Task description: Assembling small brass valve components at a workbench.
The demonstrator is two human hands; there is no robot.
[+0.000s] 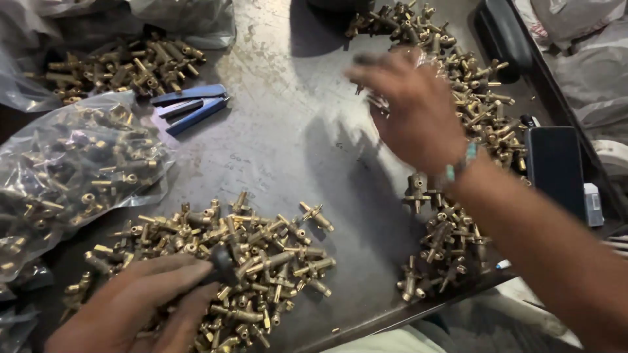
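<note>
Brass T-shaped valve fittings (261, 261), hard, dense and likely slick, lay heaped beside my left hand (140, 301), fingers loosely spread on them; my blurred right hand (409, 111) pinched 1, seemingly by its stem.

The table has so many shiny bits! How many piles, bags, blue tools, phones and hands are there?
Loose piles of brass fittings: 3
Clear bags of fittings: 1
Blue tools: 1
Dark phones: 1
Hands: 2, left hand, right hand
Total: 8
</note>
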